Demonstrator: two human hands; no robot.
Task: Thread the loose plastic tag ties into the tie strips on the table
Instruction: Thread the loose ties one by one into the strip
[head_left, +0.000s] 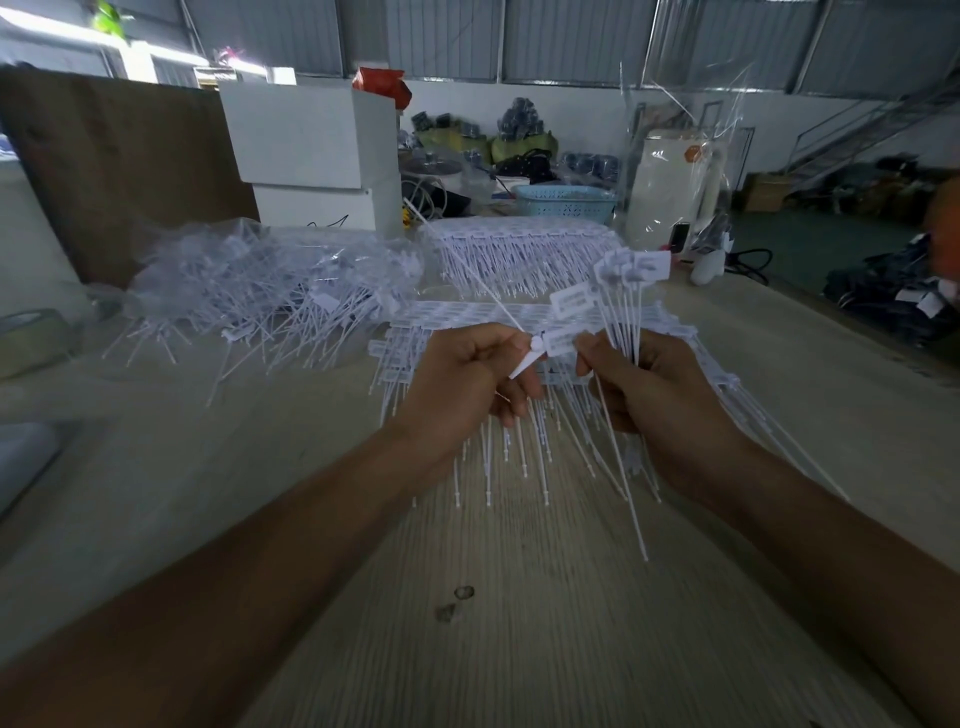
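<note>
The pale wood-grain table (519, 649) ran from your body to the far wall and carried every item of the task. At its far left stood a tall brown cardboard sheet (119, 171), with two stacked white boxes (311, 156) beside it and a light blue perforated plastic basket (566, 200) further right. In front of the cardboard lay a heap of loose white plastic tag ties in clear bags (260, 291). A finished white tie strip with its tails hanging toward you (519, 244) lay beyond the work area, just in front of the basket. A second set of white tie strips (467, 317) lay directly under your hands, its thin tails fanning toward you over the table.

Your right hand (660, 395) was curled round a bundle of white ties with rectangular tag heads (623, 291), the heads standing up above the fist and the tails trailing down below it. Your left hand (462, 379) was closed, its fingers pinching a single white tie with a round locking head (535, 345); that tie's long tail slanted up and away to the left, and its pointed tip projected just below the thumb. The two hands were held near each other above the nearer strips.
</note>
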